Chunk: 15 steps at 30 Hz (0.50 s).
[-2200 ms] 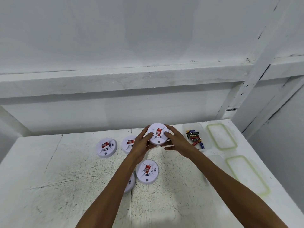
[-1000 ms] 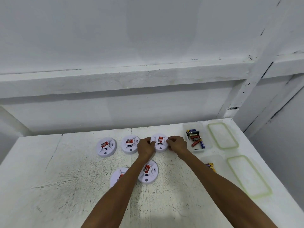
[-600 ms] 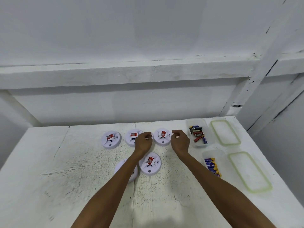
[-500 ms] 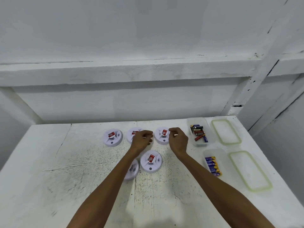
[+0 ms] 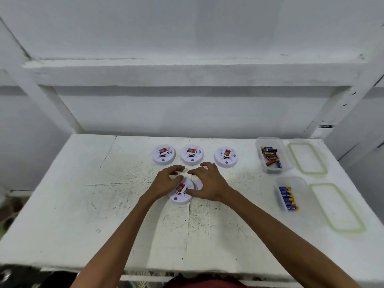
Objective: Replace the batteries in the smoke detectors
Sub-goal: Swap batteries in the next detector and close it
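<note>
Left hand (image 5: 166, 185): lower centre of frame, lying over the left part of the near detector (image 5: 180, 196). The fingers are curled, but whether they have closed on the rim cannot be told.
Right hand (image 5: 209, 185): thumb set against the detector's right side, fingers arched over its far edge.
Near detector: flat on the table (image 5: 62, 204), face with the red label up, casing not yet opened.
Second rim (image 5: 199, 183): a white edge just beyond, under the right hand. It is probably another detector, but too much is covered to be sure.
Step (judged): taking up the next unit to work on.
Next move (judged): lift the unit, turn it over and free the back cover, with one hand bracing the body while the other twists.
Near tub (image 5: 291, 181): right of centre, open, holding blue-and-yellow batteries (image 5: 287, 199) laid side by side. They all match, so they are likely the fresh stock.
Near lid (image 5: 318, 196): flat just right of this tub.
Back row (image 5: 192, 155): three detectors side by side, label up, apart from both hands.
Far tub (image 5: 270, 142): upper right of the table, open, holding mixed batteries (image 5: 270, 156), dark and red, in a loose heap. These are likely the spent ones.
Far lid (image 5: 291, 154): beside the far tub, on its right.
</note>
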Each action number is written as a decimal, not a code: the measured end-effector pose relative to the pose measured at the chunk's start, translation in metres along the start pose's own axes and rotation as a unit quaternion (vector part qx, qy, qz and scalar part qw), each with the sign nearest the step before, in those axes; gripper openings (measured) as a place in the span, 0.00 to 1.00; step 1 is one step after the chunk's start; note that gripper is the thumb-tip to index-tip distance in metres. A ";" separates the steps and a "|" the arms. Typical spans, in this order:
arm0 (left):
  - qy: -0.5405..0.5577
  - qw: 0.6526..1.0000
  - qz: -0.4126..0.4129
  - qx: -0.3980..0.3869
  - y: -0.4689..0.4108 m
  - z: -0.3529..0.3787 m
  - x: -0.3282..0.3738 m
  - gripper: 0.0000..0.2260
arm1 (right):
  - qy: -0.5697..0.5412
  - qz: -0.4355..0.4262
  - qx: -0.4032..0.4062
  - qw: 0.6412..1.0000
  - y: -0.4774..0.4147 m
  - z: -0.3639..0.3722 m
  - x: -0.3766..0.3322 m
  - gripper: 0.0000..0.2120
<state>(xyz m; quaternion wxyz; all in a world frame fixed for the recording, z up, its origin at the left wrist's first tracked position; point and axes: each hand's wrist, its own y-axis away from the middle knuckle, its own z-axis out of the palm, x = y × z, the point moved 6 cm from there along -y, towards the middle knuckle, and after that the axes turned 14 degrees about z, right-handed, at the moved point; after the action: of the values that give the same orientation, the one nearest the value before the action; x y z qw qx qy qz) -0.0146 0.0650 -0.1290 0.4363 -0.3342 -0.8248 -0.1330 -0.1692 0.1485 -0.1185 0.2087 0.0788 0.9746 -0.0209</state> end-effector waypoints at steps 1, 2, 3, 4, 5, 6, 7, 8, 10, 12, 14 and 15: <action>0.014 1.000 -0.009 -0.018 0.006 0.001 -0.005 0.18 | 0.039 -0.007 -0.016 0.999 0.001 0.008 -0.001 0.41; 0.028 0.999 -0.015 -0.041 0.013 0.003 -0.010 0.22 | 0.066 -0.016 -0.022 0.997 0.003 0.015 -0.003 0.45; 0.037 0.997 -0.015 -0.068 0.021 0.005 -0.016 0.28 | 0.083 -0.028 -0.018 0.996 0.004 0.020 -0.004 0.48; 0.040 0.995 -0.006 -0.091 0.027 0.007 -0.019 0.33 | 0.090 -0.040 -0.004 0.995 0.004 0.024 -0.003 0.49; 0.038 0.994 0.004 -0.106 0.033 0.008 -0.023 0.37 | 0.090 -0.046 0.013 0.995 0.005 0.026 -0.004 0.49; 0.035 0.993 0.016 -0.109 0.037 0.010 -0.028 0.40 | 0.088 -0.050 0.031 0.994 0.006 0.026 -0.003 0.49; 0.029 0.994 0.022 -0.107 0.040 0.011 -0.030 0.43 | 0.089 -0.050 0.034 0.994 0.006 0.028 -0.003 0.48; 0.029 0.994 0.027 -0.099 0.043 0.013 -0.033 0.45 | 0.089 -0.049 0.036 0.994 0.006 0.031 -0.002 0.47; 0.025 0.995 0.038 -0.086 0.044 0.014 -0.035 0.44 | 0.093 -0.046 0.036 0.994 0.006 0.035 -0.002 0.45; 0.022 0.997 0.046 -0.062 0.044 0.014 -0.039 0.43 | 0.103 -0.044 0.031 0.993 0.007 0.037 -0.002 0.43; 0.030 0.997 0.048 -0.050 0.044 0.013 -0.041 0.44 | 0.103 -0.041 0.037 0.993 0.008 0.035 -0.003 0.41; 0.033 0.997 0.047 -0.044 0.044 0.011 -0.039 0.45 | 0.101 -0.036 0.036 0.994 0.009 0.033 -0.003 0.41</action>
<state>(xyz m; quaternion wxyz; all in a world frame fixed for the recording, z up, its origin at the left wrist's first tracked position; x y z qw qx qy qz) 0.0232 0.0861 -0.1701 0.4538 -0.3871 -0.7867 -0.1589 -0.1522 0.1543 -0.1472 0.1057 0.0525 0.9914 -0.0557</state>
